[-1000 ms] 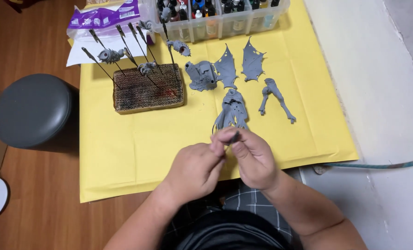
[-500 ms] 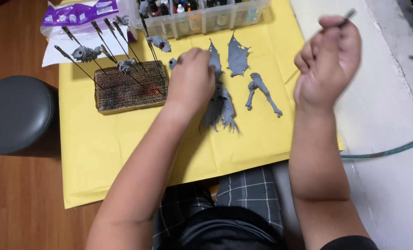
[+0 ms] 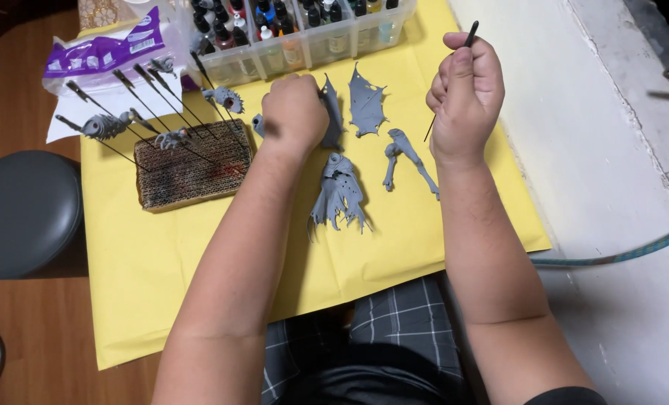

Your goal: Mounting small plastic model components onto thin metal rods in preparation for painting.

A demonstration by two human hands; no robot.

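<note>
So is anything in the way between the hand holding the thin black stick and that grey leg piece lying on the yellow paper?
Nothing visible is. The right hand holds the thin black stick up above the yellow paper. The grey leg piece lies just below and left of it, with only bare paper between. The left hand is further left, over other grey parts.

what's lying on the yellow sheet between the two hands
In the head view, a grey wing piece lies on the yellow sheet between the left hand and the right hand, which holds a thin black stick.

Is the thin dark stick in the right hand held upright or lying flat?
Nearly upright: the stick pokes out above and below the closed right hand.
</note>
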